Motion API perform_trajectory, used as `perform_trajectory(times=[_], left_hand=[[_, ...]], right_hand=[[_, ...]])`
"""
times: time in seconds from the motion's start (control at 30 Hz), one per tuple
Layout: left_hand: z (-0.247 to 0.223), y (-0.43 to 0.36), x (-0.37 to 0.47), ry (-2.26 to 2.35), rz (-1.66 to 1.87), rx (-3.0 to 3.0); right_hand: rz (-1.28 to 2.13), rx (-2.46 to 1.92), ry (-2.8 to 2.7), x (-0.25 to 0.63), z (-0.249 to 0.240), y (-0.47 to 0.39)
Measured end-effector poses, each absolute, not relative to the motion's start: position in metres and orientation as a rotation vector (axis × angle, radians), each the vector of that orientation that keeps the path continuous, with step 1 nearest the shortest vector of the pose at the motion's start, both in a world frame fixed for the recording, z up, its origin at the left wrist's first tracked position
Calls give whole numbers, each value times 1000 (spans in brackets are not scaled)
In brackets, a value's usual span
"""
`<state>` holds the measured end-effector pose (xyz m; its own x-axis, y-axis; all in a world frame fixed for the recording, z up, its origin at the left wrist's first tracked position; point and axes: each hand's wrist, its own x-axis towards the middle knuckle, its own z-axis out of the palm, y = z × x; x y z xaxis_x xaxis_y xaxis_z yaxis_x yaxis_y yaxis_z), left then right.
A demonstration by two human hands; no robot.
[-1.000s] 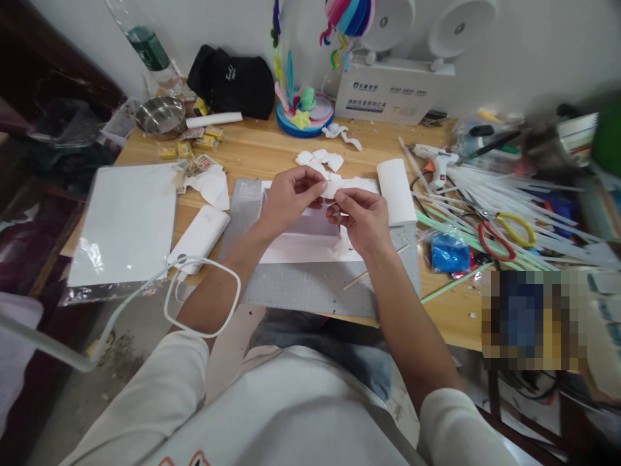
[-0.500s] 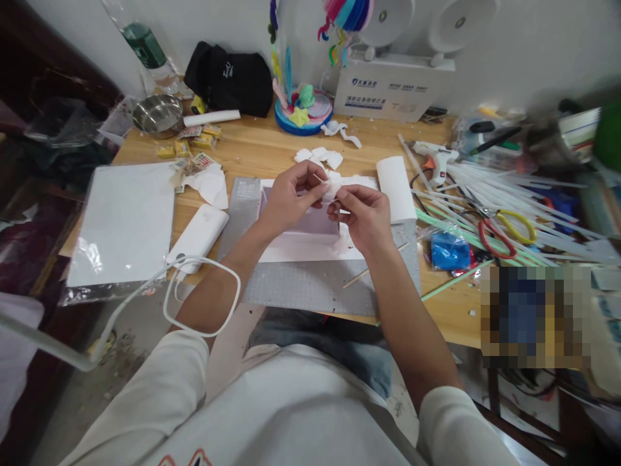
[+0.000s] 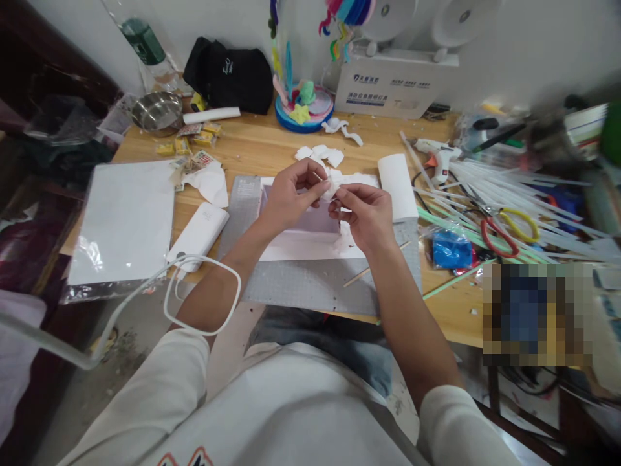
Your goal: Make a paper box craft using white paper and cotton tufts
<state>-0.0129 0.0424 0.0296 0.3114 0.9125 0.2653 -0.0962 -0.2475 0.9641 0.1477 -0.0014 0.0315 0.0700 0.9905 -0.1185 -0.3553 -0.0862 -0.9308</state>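
Between my two hands is a small piece of white paper, partly hidden by the fingers. My left hand is closed, with thumb and fingertips pinching its left side. My right hand pinches the right side of the same piece. Below the hands sits an open pale lilac box on a white sheet, partly covered by my left hand. Torn white paper scraps lie just beyond the hands. A thin wooden stick lies close to my right forearm.
A grey cutting mat lies under the sheet. To the right are a white paper roll, a glue gun, scissors and many glue sticks. A white power bank is left; its cable loops over my left forearm.
Both hands stay almost in place, still pinching the white paper, which has shifted slightly between the fingertips. The whole view has moved a little.
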Motion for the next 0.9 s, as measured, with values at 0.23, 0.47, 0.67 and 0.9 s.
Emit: perform_trajectory(times=[0.23, 0.47, 0.67, 0.9], left_hand=[[31, 42, -13, 817, 1159, 1518], [30, 42, -13, 786, 1166, 1494], [33, 42, -14, 866, 1095, 1454], [32, 42, -14, 904, 1107, 1435]], right_hand=[[1376, -1048, -839, 148, 32, -3], [1385, -1047, -851, 147, 34, -4], [1371, -1064, -820, 150, 33, -2], [1287, -1086, -924, 147, 30, -3]])
